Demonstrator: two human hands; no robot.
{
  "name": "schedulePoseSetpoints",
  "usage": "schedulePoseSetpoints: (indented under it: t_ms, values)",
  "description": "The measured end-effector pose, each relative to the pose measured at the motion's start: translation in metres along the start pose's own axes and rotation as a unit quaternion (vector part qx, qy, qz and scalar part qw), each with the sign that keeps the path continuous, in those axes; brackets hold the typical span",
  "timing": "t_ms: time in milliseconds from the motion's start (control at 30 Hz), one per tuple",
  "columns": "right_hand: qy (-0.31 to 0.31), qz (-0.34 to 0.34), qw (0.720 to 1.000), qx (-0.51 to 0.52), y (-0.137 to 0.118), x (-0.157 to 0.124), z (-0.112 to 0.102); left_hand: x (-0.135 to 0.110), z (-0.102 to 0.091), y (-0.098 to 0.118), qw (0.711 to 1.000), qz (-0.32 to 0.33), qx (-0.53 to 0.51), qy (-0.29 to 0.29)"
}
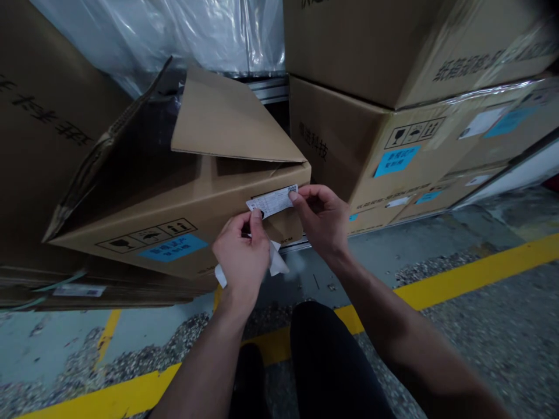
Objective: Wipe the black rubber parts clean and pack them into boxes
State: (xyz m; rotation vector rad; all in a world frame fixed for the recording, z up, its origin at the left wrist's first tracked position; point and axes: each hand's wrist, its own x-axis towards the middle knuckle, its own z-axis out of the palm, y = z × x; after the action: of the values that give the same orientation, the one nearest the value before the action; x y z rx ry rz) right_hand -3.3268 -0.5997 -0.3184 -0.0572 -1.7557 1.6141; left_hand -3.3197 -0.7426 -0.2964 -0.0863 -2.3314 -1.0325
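Note:
A white printed label (271, 201) with a small code at one end is stretched between my hands, just in front of the side of an open cardboard carton (174, 224). My left hand (241, 256) pinches the label's left end and also holds a curled strip of white backing paper (275, 260) hanging below it. My right hand (318, 218) pinches the label's right end between thumb and fingers. The label lies against or very near the carton; I cannot tell which. One carton flap (227, 116) stands raised.
Stacked, labelled cartons (393, 134) stand to the right, and a large flattened carton (48, 128) leans at the left. Clear plastic sheeting (174, 35) hangs behind. A yellow floor line (458, 288) crosses the grey floor near my knees (327, 361).

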Motion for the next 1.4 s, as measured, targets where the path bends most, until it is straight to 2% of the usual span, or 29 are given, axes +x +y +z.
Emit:
schedulePoseSetpoints:
  t_ms: [167,300,367,433,533,700,833,1033,1100,1233,1400]
  values:
    - [0.009,0.017,1.000,0.001,0.003,0.002,0.001,0.000,-0.001,-0.001,1.000,0.009,0.009,0.002]
    - [0.055,0.054,0.996,-0.037,0.009,0.005,-0.005,0.001,-0.001,-0.001,1.000,0.006,0.018,0.004]
    - [0.075,0.035,0.994,-0.075,0.009,0.005,-0.007,0.001,-0.001,-0.001,1.000,0.008,0.019,0.001]
    - [0.078,-0.021,0.991,-0.102,0.005,0.004,-0.005,0.001,-0.002,-0.002,1.000,0.014,0.019,-0.004]
    - [0.054,-0.082,0.990,-0.102,-0.003,0.005,0.006,0.001,-0.003,-0.002,0.999,0.025,0.023,-0.011]
    - [0.008,-0.057,0.996,-0.071,-0.004,0.015,0.019,0.001,-0.005,-0.002,0.999,0.022,0.020,-0.015]
    - [-0.005,-0.050,0.997,-0.064,0.003,0.022,0.012,0.000,-0.004,-0.002,0.999,0.026,0.025,-0.012]
    - [-0.085,-0.039,0.996,0.007,0.004,0.029,-0.006,0.000,-0.003,-0.004,0.999,0.025,0.024,-0.007]
    - [-0.095,-0.030,0.995,0.010,0.002,0.029,-0.012,0.000,-0.003,-0.004,0.999,0.024,0.021,-0.006]
    - [-0.066,-0.020,0.997,-0.016,-0.001,0.020,-0.008,0.000,-0.004,-0.004,1.000,0.020,0.023,-0.004]
    - [0.011,-0.081,0.992,-0.092,-0.005,0.002,0.024,0.001,-0.006,-0.005,0.999,0.036,0.020,-0.019]
